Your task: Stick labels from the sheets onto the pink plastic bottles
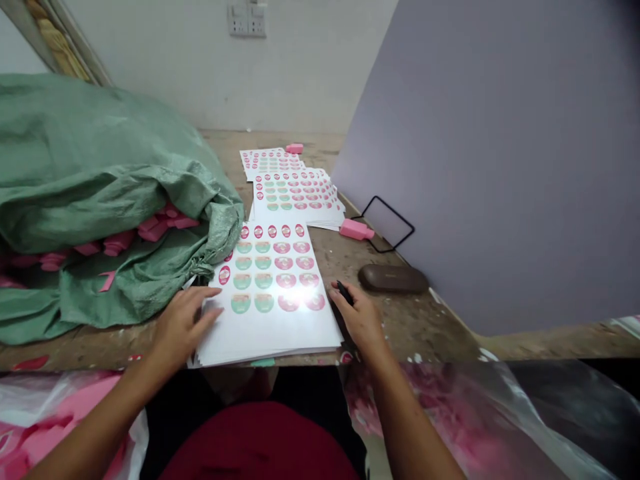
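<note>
A stack of white sticker sheets (280, 333) lies at the table's front edge, printed with red oval labels and rows of green and pink rounded labels. My left hand (185, 320) rests at the stack's left edge, fingers apart, with nothing held. At the right edge of the same stack, my right hand (359, 317) is closed around a slim black pen-like object (345, 292). Most of that object is hidden by the fingers, so its exact kind does not show. Light glares off the labels near my right hand.
A green woven sack (100, 167) full of pink bottles (119, 243) covers the left side. Further sticker sheets (295, 193) lie behind, with a pink bottle (356, 229) beside them. A brown case (393, 278) and black wire frame (390, 220) stand near a grey panel (500, 167).
</note>
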{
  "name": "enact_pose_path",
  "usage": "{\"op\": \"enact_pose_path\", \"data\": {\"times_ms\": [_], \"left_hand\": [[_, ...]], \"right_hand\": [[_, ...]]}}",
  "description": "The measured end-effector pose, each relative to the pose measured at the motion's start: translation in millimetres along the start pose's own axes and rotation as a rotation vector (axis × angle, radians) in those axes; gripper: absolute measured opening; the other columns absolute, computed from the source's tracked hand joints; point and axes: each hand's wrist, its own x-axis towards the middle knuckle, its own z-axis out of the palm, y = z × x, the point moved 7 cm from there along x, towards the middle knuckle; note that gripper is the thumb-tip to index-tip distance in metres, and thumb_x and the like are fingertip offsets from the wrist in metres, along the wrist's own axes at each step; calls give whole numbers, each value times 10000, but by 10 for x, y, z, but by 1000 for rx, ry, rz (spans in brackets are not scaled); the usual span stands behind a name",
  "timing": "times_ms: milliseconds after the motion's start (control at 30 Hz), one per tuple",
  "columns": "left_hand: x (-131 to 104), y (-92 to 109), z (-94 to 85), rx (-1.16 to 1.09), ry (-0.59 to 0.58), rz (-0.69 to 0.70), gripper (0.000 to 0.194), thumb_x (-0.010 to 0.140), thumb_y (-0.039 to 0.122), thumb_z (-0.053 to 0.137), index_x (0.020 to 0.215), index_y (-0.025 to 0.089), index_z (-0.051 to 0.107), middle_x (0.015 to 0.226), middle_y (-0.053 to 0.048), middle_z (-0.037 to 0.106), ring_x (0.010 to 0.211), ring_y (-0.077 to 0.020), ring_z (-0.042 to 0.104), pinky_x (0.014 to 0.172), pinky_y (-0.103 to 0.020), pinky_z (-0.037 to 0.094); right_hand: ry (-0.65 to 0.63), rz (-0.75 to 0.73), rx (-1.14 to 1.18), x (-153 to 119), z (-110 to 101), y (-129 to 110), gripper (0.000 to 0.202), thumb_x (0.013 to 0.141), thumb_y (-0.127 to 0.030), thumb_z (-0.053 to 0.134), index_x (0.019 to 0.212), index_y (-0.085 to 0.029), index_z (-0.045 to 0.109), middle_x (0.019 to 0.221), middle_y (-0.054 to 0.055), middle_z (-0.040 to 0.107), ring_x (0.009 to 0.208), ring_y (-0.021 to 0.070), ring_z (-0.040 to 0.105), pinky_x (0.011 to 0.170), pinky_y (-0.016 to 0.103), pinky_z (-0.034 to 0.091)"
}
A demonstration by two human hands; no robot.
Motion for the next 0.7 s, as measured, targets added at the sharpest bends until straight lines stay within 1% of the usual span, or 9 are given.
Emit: {"op": "enact_pose_path", "data": {"times_ms": [33, 100, 200, 300, 400, 500, 567, 633, 700], "left_hand": [[-23, 91, 107, 131, -45, 151, 474, 827, 516, 596, 1172, 202, 678, 1265, -140, 670, 1266, -350, 527, 1069, -531, 396], [-85, 199, 358, 319, -165, 350, 483, 887, 498, 540, 1277, 237, 652, 1413, -125, 587, 1395, -366, 410, 1127, -570, 332], [-117, 271, 611, 462, -238, 447, 476, 940, 445, 487, 1360, 249, 594, 1484, -120, 518, 1412, -359, 398, 1112, -583, 358], [-122, 337, 725, 496, -244, 488, 450, 946, 416, 493, 1356, 263, 596, 1480, -118, 522, 1408, -364, 406, 1099, -612, 359], [-160, 329, 725, 481, -147, 515, 448, 944, 397, 499, 1368, 279, 581, 1491, -121, 509, 1393, -333, 439, 1107, -579, 371], [-211, 202, 722, 490, 12, 534, 497, 940, 381, 496, 1428, 292, 514, 1503, -120, 496, 1353, -299, 496, 1092, -502, 426], [-218, 98, 762, 511, 100, 571, 532, 934, 395, 494, 1457, 302, 474, 1500, -113, 501, 1328, -289, 526, 1061, -457, 469], [-212, 35, 808, 530, 179, 658, 566, 933, 431, 473, 1481, 294, 438, 1492, -118, 510, 1292, -283, 560, 1016, -420, 510], [-213, 13, 826, 539, 269, 771, 577, 944, 453, 431, 1490, 266, 424, 1455, -135, 547, 1246, -267, 596, 959, -371, 544]], "right_hand": [[-1, 3, -10, 26, -9, 4, 430, 749, -526, 588, 998, -213, 746, 1038, 97, 767, 989, 329, 666, 884, 442, 472], [-18, 10, -19, 83, -15, -1, 399, 732, -507, 600, 957, -219, 758, 981, 93, 774, 951, 332, 675, 852, 437, 479], [-48, 27, -9, 162, -21, -16, 384, 713, -514, 616, 912, -220, 762, 913, 79, 774, 899, 327, 677, 807, 417, 482], [-51, 50, 24, 207, -43, -24, 376, 691, -518, 644, 884, -212, 745, 860, 58, 759, 851, 307, 666, 780, 395, 479], [-50, 58, 91, 185, -65, -76, 352, 683, -501, 660, 856, -199, 711, 804, 41, 734, 769, 274, 652, 703, 360, 492], [-63, 28, 159, 137, -76, -197, 311, 714, -493, 641, 800, -197, 681, 729, 30, 705, 661, 243, 632, 593, 333, 489], [-51, -9, 174, 150, -115, -283, 295, 701, -491, 662, 741, -199, 664, 677, 18, 678, 634, 235, 620, 573, 324, 480], [-7, -39, 177, 240, -215, -347, 303, 669, -498, 694, 705, -201, 646, 646, 5, 652, 627, 222, 604, 573, 314, 471], [68, -43, 181, 425, -377, -384, 326, 640, -507, 719, 719, -203, 634, 630, -11, 629, 615, 203, 582, 561, 296, 454]]}}
